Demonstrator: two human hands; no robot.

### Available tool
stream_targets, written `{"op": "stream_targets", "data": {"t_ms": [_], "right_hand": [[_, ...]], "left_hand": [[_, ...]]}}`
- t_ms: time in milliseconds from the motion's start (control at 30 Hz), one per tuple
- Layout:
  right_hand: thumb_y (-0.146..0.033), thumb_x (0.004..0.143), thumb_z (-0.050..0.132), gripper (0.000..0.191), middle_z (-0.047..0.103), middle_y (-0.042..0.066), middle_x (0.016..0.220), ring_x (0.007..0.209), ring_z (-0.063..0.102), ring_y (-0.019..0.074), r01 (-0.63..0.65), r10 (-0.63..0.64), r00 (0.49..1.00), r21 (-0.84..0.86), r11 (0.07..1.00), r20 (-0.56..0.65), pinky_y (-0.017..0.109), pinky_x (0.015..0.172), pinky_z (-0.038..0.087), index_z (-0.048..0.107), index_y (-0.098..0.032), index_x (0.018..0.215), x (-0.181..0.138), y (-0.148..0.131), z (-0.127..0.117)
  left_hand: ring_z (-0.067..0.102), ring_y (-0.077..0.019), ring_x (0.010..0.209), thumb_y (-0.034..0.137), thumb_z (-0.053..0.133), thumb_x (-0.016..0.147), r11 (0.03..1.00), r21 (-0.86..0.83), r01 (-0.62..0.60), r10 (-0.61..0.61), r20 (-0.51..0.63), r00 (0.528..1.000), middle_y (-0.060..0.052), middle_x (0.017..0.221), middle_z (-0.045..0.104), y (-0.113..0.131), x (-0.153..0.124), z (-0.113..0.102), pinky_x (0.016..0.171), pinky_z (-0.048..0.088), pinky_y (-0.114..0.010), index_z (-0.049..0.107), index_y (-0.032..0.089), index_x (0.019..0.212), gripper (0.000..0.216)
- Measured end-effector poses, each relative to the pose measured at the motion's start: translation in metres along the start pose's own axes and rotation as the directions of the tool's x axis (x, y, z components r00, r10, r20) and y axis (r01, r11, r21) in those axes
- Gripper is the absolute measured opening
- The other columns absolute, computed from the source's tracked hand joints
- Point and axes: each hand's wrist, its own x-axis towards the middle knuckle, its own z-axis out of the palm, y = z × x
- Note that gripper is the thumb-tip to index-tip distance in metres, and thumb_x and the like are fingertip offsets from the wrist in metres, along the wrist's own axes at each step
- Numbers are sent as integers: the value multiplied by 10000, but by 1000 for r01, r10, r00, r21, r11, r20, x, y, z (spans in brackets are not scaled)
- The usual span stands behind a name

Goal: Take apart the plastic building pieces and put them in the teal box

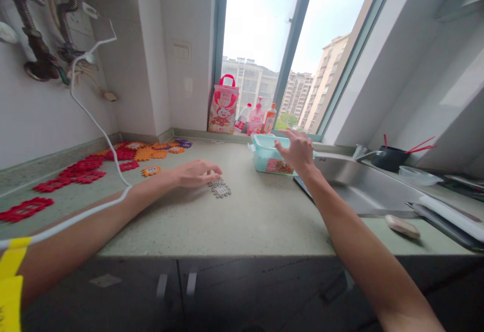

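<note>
A pale green speckled stone surface runs below a metal-framed window, with a stainless-steel sink at the right. The person's left hand curls beside small grey, flat, notched pieces on the surface; whether it pinches one cannot be told. The right hand, thumb and fingers spread, is at the turquoise rectangular plastic tub. Flat red notched pieces and orange toothed pieces lie farther left.
</note>
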Motion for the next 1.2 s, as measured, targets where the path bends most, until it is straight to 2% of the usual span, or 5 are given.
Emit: {"op": "stream_targets", "data": {"t_ms": [100,233,433,700,1200], "right_hand": [[-303,984,611,301,741,96,1308,1209,658,304,202,-219,974,220,954,57,470,1067,500,751,-245,1244,-8,-32,2],[-303,1011,627,308,751,67,1227,953,724,191,306,-501,827,545,780,253,338,925,544,707,-252,1303,-30,-83,8],[-505,933,778,365,754,94,1149,1039,714,247,270,-545,696,534,801,467,358,926,524,760,-254,1198,-52,-107,26],[-284,908,793,158,770,61,1044,895,710,180,132,-507,667,583,801,546,298,871,507,825,-229,1053,-51,-82,46],[-230,920,750,132,795,35,945,817,686,159,96,-490,695,607,789,526,250,749,487,829,-227,1026,-55,-78,60]], "left_hand": [[677,-229,1046,312,545,916,999,-6,-42,42,45,998,-64,1200,762,-4,-2,-5,914,479,-281,749,209,1254,408],[667,-214,960,276,639,809,996,17,-82,82,25,996,-63,1166,751,-9,-3,-3,878,488,-277,756,212,1264,474],[656,-207,912,454,657,889,998,24,-55,56,-22,998,-63,1093,750,-18,-1,-2,832,477,-291,775,209,1180,399],[680,-217,943,490,715,828,999,31,13,-10,-87,996,-50,1021,753,-27,0,3,806,479,-281,758,210,1074,376],[703,-197,973,580,762,818,997,-78,-24,14,-129,992,-59,1116,792,-35,1,8,846,519,-288,701,204,1233,564]]}}
